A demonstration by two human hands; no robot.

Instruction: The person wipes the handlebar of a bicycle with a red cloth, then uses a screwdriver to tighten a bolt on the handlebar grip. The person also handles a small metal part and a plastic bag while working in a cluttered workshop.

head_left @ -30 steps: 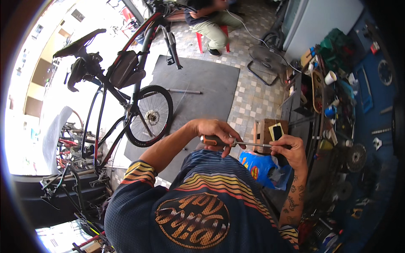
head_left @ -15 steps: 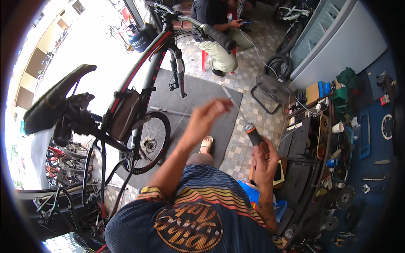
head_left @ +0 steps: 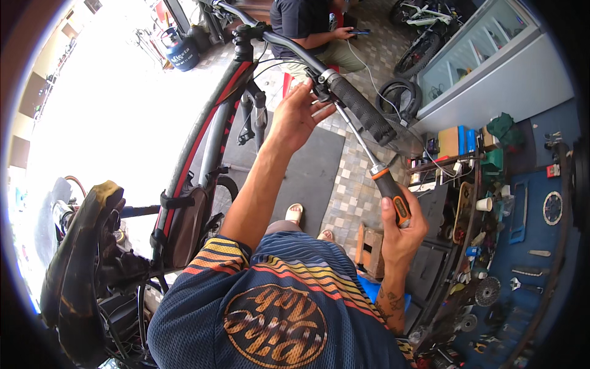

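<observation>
Gripping the screwdriver (head_left: 387, 184) by its black-and-orange handle, the right hand (head_left: 405, 230) has its fingers curled firmly around the rear end. The steel shaft extends forward and left of these fingers. Its far end meets the area of the black handlebar control (head_left: 320, 87); whether the tip is seated in a fastener cannot be told.

Caution: if the shaft lies off the fastener axis, the tip may slip and score the control or strike the left fingertips. Side load could swing the handlebar (head_left: 295, 48), as neither hand visibly clasps it.

The left hand (head_left: 294, 120) has its fingers extended and loosely spread, with nothing visibly grasped. The control lies directly ahead of these fingertips, contact unclear, and well forward of the right fingers. The textured black grip (head_left: 364, 109) lies to the right of the left fingers, alongside the shaft. The handlebar runs beyond the left fingers; the bicycle frame (head_left: 215, 152) stands to their left. Farther out, beyond the control, a seated person (head_left: 301, 18) holds a phone (head_left: 358, 31).
</observation>
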